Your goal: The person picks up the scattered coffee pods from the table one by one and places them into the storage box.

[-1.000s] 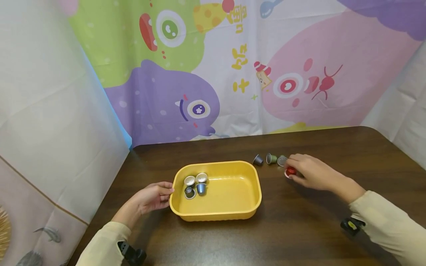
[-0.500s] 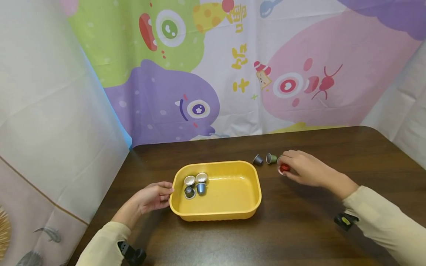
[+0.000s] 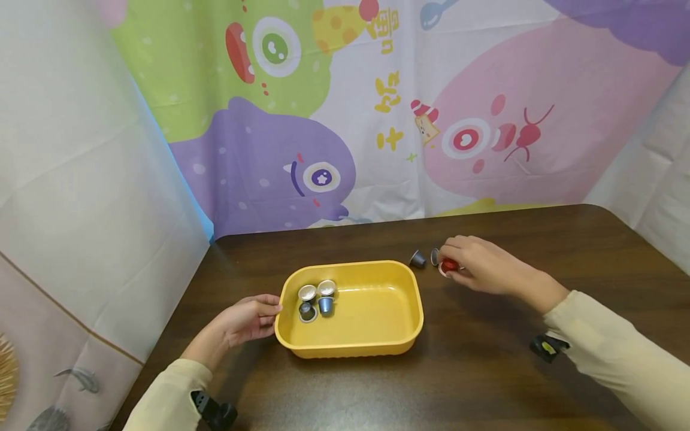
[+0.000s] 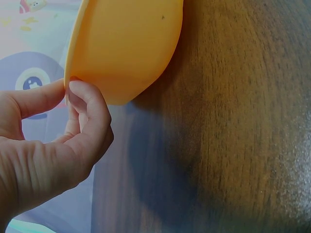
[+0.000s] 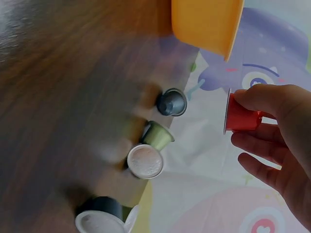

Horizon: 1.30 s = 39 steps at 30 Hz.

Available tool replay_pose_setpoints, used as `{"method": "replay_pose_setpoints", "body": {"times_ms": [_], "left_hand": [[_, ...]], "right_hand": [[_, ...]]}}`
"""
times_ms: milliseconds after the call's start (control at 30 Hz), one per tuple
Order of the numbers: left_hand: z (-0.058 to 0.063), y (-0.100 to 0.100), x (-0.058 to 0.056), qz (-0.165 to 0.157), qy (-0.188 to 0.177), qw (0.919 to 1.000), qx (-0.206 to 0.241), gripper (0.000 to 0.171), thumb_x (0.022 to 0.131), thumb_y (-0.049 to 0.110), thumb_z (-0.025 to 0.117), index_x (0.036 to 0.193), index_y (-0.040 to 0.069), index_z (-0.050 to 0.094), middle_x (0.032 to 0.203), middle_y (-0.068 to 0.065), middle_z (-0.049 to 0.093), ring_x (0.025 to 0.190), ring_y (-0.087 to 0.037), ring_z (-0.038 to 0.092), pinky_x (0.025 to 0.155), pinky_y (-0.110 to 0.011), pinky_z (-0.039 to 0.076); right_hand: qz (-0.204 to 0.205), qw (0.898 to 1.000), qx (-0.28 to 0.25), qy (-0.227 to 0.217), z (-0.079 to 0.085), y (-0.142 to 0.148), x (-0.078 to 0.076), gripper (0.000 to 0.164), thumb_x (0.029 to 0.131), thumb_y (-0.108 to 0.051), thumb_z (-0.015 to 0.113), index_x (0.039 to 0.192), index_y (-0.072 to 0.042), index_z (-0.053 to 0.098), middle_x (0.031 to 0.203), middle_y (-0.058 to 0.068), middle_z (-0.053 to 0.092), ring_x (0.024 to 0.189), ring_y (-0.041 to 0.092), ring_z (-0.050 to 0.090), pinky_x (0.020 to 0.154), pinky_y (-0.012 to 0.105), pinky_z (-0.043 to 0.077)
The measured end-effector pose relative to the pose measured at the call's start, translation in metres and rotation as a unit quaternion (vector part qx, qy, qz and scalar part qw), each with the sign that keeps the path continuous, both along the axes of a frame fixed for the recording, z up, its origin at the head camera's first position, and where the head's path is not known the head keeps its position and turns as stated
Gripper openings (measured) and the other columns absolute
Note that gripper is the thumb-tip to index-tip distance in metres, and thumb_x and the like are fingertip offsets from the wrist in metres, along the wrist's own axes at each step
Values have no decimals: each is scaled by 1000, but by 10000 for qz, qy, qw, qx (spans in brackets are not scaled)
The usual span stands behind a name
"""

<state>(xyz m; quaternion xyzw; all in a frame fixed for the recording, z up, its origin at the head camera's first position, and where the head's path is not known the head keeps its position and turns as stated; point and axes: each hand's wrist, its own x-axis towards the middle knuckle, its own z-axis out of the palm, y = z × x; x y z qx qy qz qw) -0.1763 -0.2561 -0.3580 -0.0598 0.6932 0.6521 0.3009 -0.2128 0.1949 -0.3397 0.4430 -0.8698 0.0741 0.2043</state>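
Observation:
Between thumb and fingers, my right hand (image 3: pixel 480 263) pinches a red coffee capsule (image 5: pixel 241 112), held above the table in the right wrist view. Close by lie a dark grey capsule (image 3: pixel 417 259), a green capsule (image 5: pixel 159 135) and a capsule with its silvery lid showing (image 5: pixel 146 161); the hand partly hides these last two in the head view. My left hand (image 3: pixel 245 322) pinches the left rim of a yellow plastic tray (image 3: pixel 350 349). Inside its left end sit several capsules, among them a blue one (image 3: pixel 326 306) and a dark one (image 3: pixel 307 310).
A black capsule (image 5: pixel 99 216) with a pale lid, and part of another beside it, appear low in the right wrist view. The dark wooden table (image 3: pixel 345 395) ends at a cartoon-printed cloth (image 3: pixel 388 179) behind. Pale cloth (image 3: pixel 97 179) hangs at the left side.
My right hand has moved left with the red capsule, from beyond the silvery-lidded capsule to in front of the green one. The left hand and tray have stayed still.

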Motion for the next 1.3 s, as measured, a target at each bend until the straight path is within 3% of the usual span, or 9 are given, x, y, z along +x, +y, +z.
{"method": "replay_pose_setpoints", "body": {"times_ms": [767,1033,1300], "left_hand": [[3,3,-1,57,24,9999,-103,16,96,8,49,111,2,48,82,4,62,75,-7,59,71,-22,54],[1,4,-1,52,-13,10000,-68,14,96,8,49,109,3,49,81,4,62,75,-7,58,71,-23,53],[1,2,-1,89,-48,9999,-84,15,96,8,49,110,3,49,82,4,62,75,-7,58,72,-23,54]], "right_hand": [[173,9983,118,-542,32,-37,-5,18,80,-16,76,93,-12,64,84,-3,59,75,9,49,72,29,47],[163,9933,453,-1054,40,-55,-5,16,81,-17,75,90,-14,63,80,-5,56,72,7,46,69,24,46],[414,9895,780,-1142,47,-76,-11,14,81,-14,74,89,-12,62,79,-3,56,70,8,47,67,23,45]]}}
